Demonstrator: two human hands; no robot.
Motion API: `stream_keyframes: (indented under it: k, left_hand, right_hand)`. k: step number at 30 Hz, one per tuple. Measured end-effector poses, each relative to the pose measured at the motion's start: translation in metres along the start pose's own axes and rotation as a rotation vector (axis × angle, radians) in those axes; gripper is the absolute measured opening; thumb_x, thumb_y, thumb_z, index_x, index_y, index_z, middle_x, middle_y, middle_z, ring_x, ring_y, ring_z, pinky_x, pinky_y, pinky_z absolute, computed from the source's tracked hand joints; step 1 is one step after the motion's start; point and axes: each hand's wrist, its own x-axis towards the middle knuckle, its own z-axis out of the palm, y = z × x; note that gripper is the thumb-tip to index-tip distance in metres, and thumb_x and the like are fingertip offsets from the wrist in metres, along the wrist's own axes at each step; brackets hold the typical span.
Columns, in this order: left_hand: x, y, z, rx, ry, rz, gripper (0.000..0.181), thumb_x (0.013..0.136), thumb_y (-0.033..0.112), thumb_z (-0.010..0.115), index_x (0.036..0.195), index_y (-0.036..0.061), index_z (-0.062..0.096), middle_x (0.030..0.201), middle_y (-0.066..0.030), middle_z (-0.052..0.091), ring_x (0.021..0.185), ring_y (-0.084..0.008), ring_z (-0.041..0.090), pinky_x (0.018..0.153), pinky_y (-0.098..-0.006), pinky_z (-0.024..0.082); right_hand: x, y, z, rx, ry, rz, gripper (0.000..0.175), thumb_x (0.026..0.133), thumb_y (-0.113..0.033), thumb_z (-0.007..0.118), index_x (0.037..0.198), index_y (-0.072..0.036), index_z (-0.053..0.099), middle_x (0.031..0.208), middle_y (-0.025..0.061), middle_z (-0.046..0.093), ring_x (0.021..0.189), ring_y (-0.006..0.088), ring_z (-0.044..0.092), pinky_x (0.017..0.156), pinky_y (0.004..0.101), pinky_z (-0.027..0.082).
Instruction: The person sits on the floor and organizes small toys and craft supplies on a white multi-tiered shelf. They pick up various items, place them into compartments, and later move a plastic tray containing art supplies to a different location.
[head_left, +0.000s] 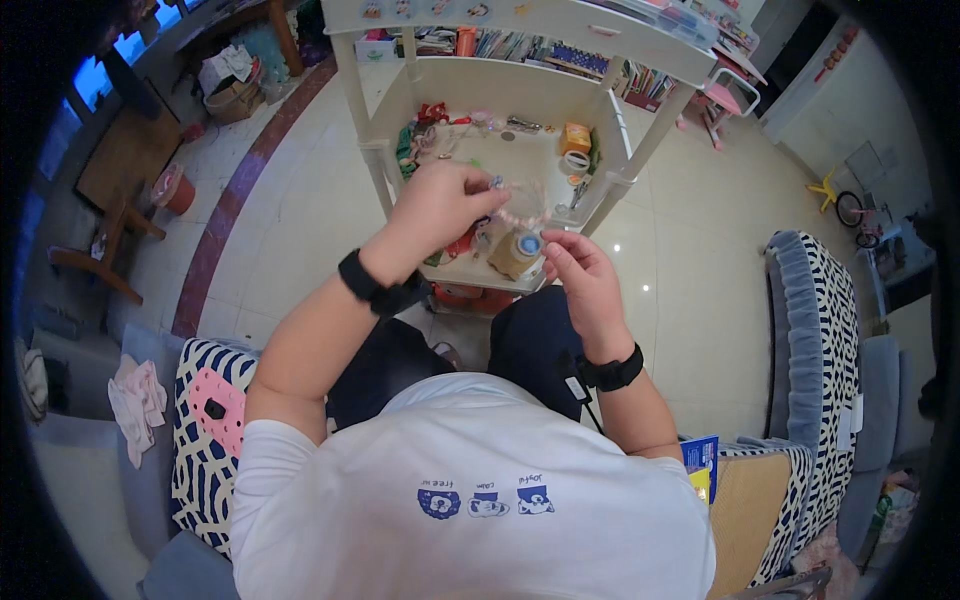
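Observation:
My left hand (442, 199) pinches a thin, pale pink beaded strand (517, 219) near a small blue piece (496, 182) between thumb and fingers. The strand hangs in a loose loop toward my right hand (589, 274), whose thumb and index fingertip close at its lower end; fine detail there is blurred. Just below these fingertips stands a jar with a blue top (529, 243), beside a tan packet (511, 259). Both hands are over the front of a cream shelf tray (517, 161). Part of the tray's contents is hidden behind my left hand.
An orange box (575, 139) and a white tape roll (576, 162) stand at the tray's right. Green and red trinkets (409, 150) line its left side. An upper shelf (525, 30) and corner posts (649, 139) frame the tray. A cable adapter (576, 388) hangs by my right wrist.

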Motion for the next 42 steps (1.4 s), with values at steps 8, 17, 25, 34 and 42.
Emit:
stream_keyframes:
  k: [8, 17, 25, 34, 42]
  left_hand:
    - [0.095, -0.008, 0.034, 0.080, -0.284, -0.193, 0.038, 0.077, 0.035, 0.069, 0.073, -0.0024, 0.067, 0.064, -0.0090, 0.064, 0.056, -0.0140, 0.061, 0.056, -0.0282, 0.049]
    - [0.155, -0.056, 0.056, 0.258, -0.354, -0.222, 0.038, 0.076, 0.034, 0.064, 0.070, -0.0041, 0.066, 0.063, -0.0147, 0.063, 0.056, -0.0220, 0.062, 0.062, -0.0317, 0.051]
    - [0.139, -0.038, 0.041, 0.613, -0.274, 0.020, 0.030, 0.077, 0.028, 0.061, 0.087, 0.0000, 0.069, 0.087, -0.0200, 0.066, 0.081, -0.0303, 0.064, 0.075, -0.0367, 0.050]
    - [-0.039, -0.032, -0.016, -0.063, 0.079, -0.143, 0.029, 0.085, 0.021, 0.062, 0.106, 0.0006, 0.065, 0.088, -0.0070, 0.066, 0.078, -0.0142, 0.063, 0.067, -0.0282, 0.049]
    - [-0.110, -0.140, 0.014, 0.028, 0.318, -0.425, 0.041, 0.085, 0.025, 0.063, 0.120, 0.0036, 0.058, 0.093, -0.0086, 0.066, 0.075, -0.0143, 0.064, 0.068, -0.0282, 0.050]
  right_hand:
    - [-0.012, 0.012, -0.035, -0.021, -0.033, 0.057, 0.014, 0.089, -0.009, 0.059, 0.101, -0.002, 0.061, 0.083, -0.0022, 0.057, 0.075, 0.0056, 0.052, 0.068, 0.0200, 0.042]
    - [-0.014, 0.022, -0.072, 0.008, -0.025, 0.134, 0.012, 0.088, -0.009, 0.060, 0.098, -0.002, 0.061, 0.083, -0.0007, 0.059, 0.075, 0.0069, 0.053, 0.069, 0.0209, 0.045]
    - [-0.020, 0.021, -0.073, -0.034, -0.064, 0.134, 0.012, 0.089, -0.009, 0.059, 0.098, -0.002, 0.061, 0.083, -0.0010, 0.059, 0.074, 0.0066, 0.053, 0.069, 0.0202, 0.044]
    - [-0.016, 0.043, -0.085, -0.117, 0.121, 0.145, 0.024, 0.089, -0.014, 0.059, 0.111, -0.003, 0.057, 0.090, 0.0023, 0.059, 0.076, 0.0086, 0.055, 0.066, 0.0214, 0.044]
    - [0.024, 0.071, -0.087, -0.244, 0.235, 0.216, 0.056, 0.090, -0.021, 0.058, 0.139, -0.006, 0.035, 0.110, 0.0059, 0.058, 0.099, 0.0146, 0.057, 0.081, 0.0281, 0.047]
